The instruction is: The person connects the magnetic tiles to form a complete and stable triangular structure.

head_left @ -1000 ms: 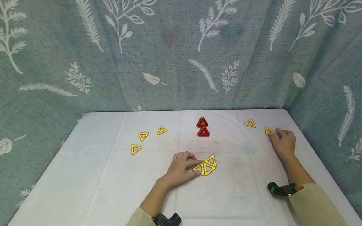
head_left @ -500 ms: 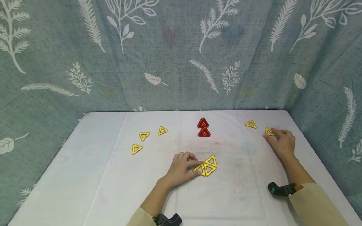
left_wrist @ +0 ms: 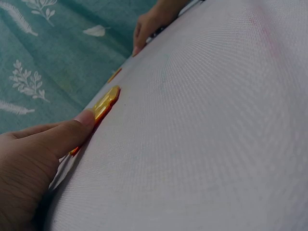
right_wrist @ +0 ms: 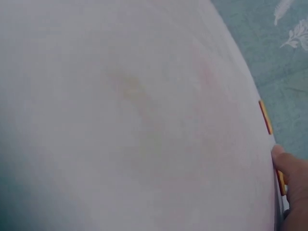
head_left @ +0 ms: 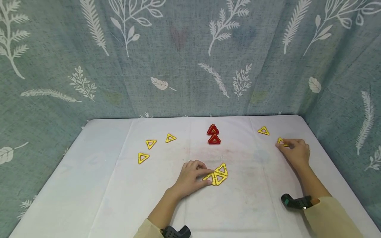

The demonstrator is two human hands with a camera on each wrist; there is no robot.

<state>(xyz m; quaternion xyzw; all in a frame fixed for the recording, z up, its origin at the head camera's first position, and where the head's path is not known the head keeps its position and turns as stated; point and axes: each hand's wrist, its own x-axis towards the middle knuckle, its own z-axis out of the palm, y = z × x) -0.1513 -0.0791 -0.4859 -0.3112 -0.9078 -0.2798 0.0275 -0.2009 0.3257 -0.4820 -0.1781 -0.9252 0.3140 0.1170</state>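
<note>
My left hand (head_left: pixel 190 178) pinches the leftmost of three joined yellow triangle tiles (head_left: pixel 223 180) between thumb and fingers. They lie flat as a fan near the middle of the white table. In the left wrist view, the thumb presses against the edge of the yellow tiles (left_wrist: pixel 103 103). Far to the right, my right hand (head_left: pixel 297 154) pinches a single yellow triangle tile (head_left: pixel 279 140), partly hidden by the fingers. The right wrist view shows the thumb over this tile (right_wrist: pixel 281 183). Another yellow triangle tile (head_left: pixel 263 133) lies just beyond it.
Three loose yellow triangle tiles, among them a near one (head_left: pixel 140 158), lie at the left on the white-covered table (head_left: pixel 98 158). Red triangle tiles (head_left: pixel 214 142) stand in two small groups at the back centre. A patterned green cloth (head_left: pixel 178 66) hangs behind and beside the table.
My right hand has closed its thumb and finger round the yellow triangle tile and drawn it slightly nearer. The left hand and the joined tiles have stayed in place.
</note>
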